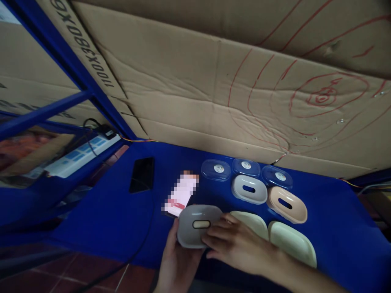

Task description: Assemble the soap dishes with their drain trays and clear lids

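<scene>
Head view: above the near edge of the blue table [104, 228], the left hand [180, 254] is clamping the grey dish [189, 215], its thumb pressing the left wall while its other fingers are mostly hiding underneath. The right hand [230, 242] is curling its fingers, close together, over the dish's right end; whether they are gripping or only pressing, I cannot tell. Something pale is showing in the dish's slot. Handling of this piece is looking unfinished, as both hands are touching it. Toward the far edge, three clear lids [246, 167] are lying off any container. Nearer, a light grey dish [259, 192] and a peach dish [296, 206] are resting uncovered, and two pale green containers [291, 242] are sitting lidless beside the right forearm.
</scene>
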Demonstrator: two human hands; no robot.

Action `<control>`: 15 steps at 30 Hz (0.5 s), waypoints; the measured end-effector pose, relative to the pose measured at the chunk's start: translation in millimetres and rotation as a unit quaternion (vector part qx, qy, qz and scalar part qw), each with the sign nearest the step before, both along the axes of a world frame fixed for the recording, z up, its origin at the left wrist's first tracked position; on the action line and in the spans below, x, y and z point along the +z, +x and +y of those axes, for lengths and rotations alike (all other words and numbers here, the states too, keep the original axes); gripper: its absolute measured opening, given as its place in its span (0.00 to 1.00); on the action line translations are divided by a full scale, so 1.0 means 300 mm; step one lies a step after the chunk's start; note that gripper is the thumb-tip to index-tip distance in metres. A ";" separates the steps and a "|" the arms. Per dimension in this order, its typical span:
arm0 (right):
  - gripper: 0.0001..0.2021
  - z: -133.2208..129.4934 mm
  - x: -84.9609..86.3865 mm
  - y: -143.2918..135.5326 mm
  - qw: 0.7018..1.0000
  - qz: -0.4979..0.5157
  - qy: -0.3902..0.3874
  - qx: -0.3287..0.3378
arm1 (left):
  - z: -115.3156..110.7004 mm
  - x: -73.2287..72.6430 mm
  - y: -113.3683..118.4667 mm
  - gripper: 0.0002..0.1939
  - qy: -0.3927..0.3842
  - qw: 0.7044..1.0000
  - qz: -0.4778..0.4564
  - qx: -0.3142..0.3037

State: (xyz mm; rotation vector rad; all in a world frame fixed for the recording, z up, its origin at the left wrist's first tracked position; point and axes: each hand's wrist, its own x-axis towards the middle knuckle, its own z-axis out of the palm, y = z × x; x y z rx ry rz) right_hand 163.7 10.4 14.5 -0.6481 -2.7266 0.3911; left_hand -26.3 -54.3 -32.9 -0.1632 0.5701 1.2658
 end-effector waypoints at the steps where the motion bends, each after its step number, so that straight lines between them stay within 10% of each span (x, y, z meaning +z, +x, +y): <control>1: 0.13 0.064 0.001 0.006 1.000 0.007 -0.017 -0.007 | -0.005 -0.003 0.002 0.19 -0.013 1.000 0.000 -0.003; 8: 0.22 0.541 -0.040 0.013 0.988 0.001 -0.026 -0.155 | -0.038 -0.030 0.015 0.18 -0.003 1.000 0.002 -0.023; 15: 0.39 0.244 0.029 0.067 0.988 0.021 -0.067 -0.138 | 0.034 -0.017 0.042 0.19 -0.003 1.000 0.020 0.012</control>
